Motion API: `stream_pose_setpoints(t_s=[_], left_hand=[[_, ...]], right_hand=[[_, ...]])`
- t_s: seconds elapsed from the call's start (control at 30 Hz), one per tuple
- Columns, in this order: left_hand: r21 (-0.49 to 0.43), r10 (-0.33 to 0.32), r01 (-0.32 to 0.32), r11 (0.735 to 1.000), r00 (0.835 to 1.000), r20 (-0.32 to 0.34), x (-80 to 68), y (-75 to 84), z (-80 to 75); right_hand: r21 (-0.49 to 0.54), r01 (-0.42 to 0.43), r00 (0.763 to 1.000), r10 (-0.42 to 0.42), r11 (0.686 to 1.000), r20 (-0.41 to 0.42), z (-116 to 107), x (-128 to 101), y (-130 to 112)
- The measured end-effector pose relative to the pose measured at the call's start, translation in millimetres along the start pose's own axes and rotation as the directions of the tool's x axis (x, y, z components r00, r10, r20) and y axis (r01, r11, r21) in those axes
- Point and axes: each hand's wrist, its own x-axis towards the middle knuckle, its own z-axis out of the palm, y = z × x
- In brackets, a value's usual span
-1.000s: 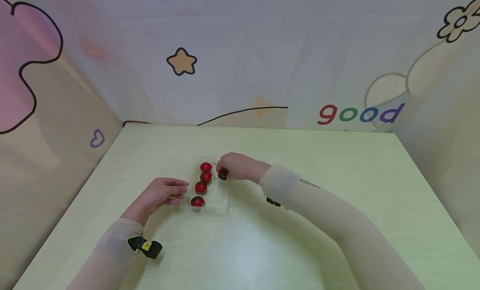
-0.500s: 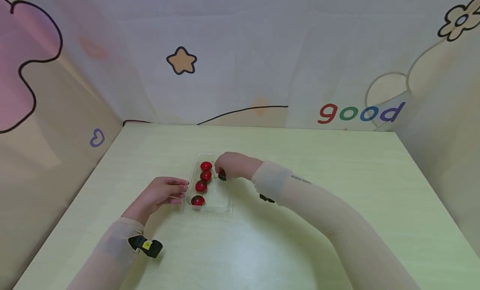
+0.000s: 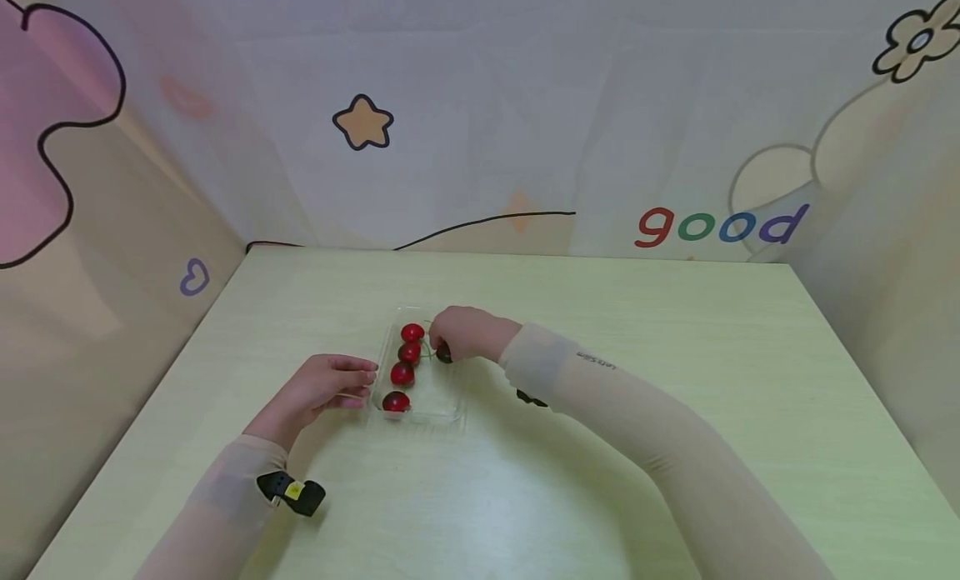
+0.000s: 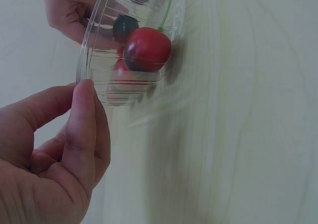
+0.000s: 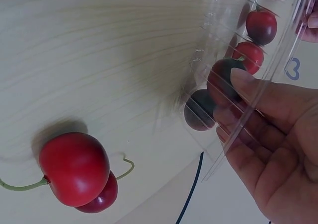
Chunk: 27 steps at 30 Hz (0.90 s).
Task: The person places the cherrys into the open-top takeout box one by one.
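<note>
A clear plastic container [image 3: 438, 405] lies on the table with several red cherries [image 3: 402, 373] in a row along its left side. My left hand [image 3: 330, 387] pinches its left rim with thumb and fingertips, as the left wrist view shows. My right hand [image 3: 471, 332] reaches into the container's right half and holds a dark red cherry [image 5: 222, 81] between thumb and fingers. In the head view only the dark underside of this cherry shows below the fingers. Through the clear wall in the right wrist view, another dark cherry [image 5: 199, 110] sits just beside the held one.
Two loose cherries [image 5: 74, 169] with green stems lie on the table outside the container in the right wrist view; the right arm hides them in the head view. The pale wooden table [image 3: 600, 313] meets a printed cloth backdrop [image 3: 465, 105] at the back.
My right hand has shifted slightly left with the dark cherry, and the right forearm has swung a little left. The left hand and the container have stayed put.
</note>
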Motion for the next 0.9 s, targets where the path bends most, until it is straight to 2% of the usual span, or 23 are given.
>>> stream_pose_setpoints(t_s=[0.5, 0.9], left_hand=[[0.007, -0.003, 0.003, 1.000, 1.000, -0.013, 0.2, 0.8, 3.2], [0.008, -0.009, 0.010, 1.000, 1.000, -0.016, 1.0, 1.4, 4.1]], right_hand=[[-0.056, -0.011, 1.000, 0.012, 0.998, 0.023, 0.2, 0.3, -3.4], [-0.061, -0.022, 0.999, 0.024, 0.998, 0.044, -0.5, -1.6, -6.3]])
